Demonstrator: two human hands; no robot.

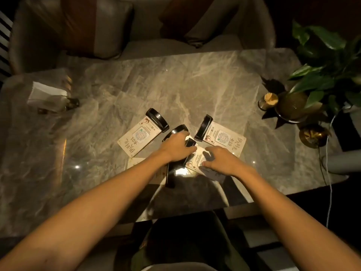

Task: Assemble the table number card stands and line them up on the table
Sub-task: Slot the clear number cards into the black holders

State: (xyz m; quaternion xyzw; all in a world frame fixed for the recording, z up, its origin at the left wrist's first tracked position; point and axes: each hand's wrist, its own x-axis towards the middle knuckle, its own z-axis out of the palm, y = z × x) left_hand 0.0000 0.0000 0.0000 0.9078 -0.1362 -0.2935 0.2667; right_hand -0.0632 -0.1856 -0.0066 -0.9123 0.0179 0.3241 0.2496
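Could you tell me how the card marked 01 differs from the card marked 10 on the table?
The 01 card lies left of the hands, its black base at its far end; the 10 card lies right, its base at its left edge. Both lie flat, untouched.

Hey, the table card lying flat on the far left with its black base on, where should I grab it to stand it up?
Take the card stand by its black base at the far end, coming from above with fingers across its narrow width. The base is thick and raised, while the card lies flat on the table.
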